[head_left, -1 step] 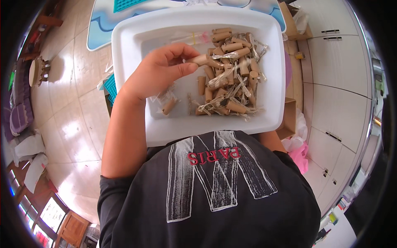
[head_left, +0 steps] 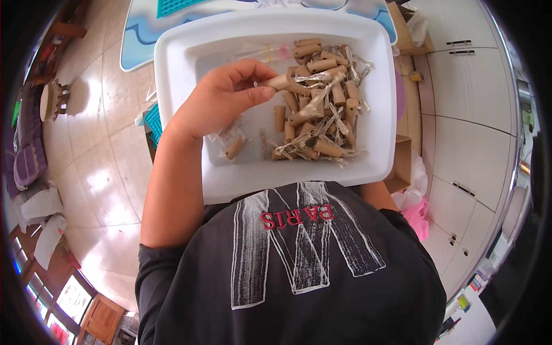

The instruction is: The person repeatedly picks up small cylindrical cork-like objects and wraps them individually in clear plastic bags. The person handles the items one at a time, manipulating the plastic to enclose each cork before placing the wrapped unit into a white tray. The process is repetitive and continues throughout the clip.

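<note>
The left hand was curled over the white tray, fingertips pinching one small brown tube at its end, just beside the heap of tubes. It looked light and stiff, easily crushed. The right hand stayed hidden.

a home — tiled floor, white cupboards, wooden furniture
</note>
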`<move>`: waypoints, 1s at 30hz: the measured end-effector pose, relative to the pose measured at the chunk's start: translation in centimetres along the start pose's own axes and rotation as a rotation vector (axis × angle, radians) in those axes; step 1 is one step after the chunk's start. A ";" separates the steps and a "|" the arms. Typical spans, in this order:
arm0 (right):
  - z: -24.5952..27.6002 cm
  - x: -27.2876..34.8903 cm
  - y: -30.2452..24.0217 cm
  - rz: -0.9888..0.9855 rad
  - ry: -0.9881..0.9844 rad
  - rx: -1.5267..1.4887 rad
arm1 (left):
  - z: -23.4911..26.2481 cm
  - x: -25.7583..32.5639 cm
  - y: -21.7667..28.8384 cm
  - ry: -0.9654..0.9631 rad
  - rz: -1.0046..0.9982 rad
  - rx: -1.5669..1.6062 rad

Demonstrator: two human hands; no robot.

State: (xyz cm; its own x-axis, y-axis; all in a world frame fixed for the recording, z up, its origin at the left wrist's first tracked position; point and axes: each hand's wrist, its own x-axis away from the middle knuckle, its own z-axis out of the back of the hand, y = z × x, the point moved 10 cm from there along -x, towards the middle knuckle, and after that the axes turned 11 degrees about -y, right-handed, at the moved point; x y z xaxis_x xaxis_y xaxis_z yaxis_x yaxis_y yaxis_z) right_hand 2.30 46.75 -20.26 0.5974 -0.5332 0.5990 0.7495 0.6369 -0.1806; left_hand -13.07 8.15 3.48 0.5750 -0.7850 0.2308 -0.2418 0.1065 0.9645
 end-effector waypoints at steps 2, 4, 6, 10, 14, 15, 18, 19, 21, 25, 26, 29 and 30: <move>-0.3 0.0 -0.2 0.007 0.000 0.007 | -0.1 -0.2 0.1 0.003 -0.029 0.016; -0.4 0.0 -0.1 0.008 0.009 0.009 | -0.3 -0.4 0.0 -0.012 -0.029 -0.003; -0.2 -0.2 0.1 0.006 0.023 0.009 | -0.6 -0.6 0.0 -0.026 -0.014 -0.005; 1.4 -0.8 0.5 0.011 0.101 -0.010 | -0.4 -0.4 -0.2 0.008 0.039 -0.049; 7.5 -0.6 3.1 0.008 0.368 -0.106 | -0.2 -0.6 -0.1 0.032 0.044 -0.023; 9.5 -0.2 3.4 0.022 0.460 -0.145 | -0.1 -0.7 0.0 0.037 0.031 -0.020; 17.0 2.8 1.3 0.285 0.731 -0.481 | 0.3 -0.1 0.4 0.075 0.015 -0.011; 19.4 5.3 -0.4 0.408 0.770 -0.612 | 0.3 -0.1 0.4 0.079 0.014 -0.008; 23.1 11.4 -7.1 0.595 0.658 -0.971 | 0.5 -0.1 0.3 0.093 0.008 -0.021; 20.8 18.8 -20.5 0.952 0.066 -0.915 | 0.4 -0.2 0.6 0.090 -0.026 -0.030; 19.2 19.9 -23.3 1.025 -0.046 -0.730 | 0.6 -0.1 0.6 0.107 -0.037 -0.006; 14.3 20.3 -26.8 0.937 -0.350 -0.538 | 1.0 0.1 0.7 0.137 -0.071 0.033; 13.0 20.0 -27.0 0.858 -0.445 -0.536 | 1.0 0.1 0.8 0.139 -0.079 0.023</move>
State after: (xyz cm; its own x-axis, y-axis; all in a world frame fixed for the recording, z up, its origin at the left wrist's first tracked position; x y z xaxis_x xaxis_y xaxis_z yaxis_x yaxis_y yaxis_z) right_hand -9.67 26.10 6.75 0.9027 0.2865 0.3211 0.2263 0.3186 -0.9205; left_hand -14.02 7.51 4.18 0.6950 -0.6982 0.1718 -0.2087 0.0328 0.9774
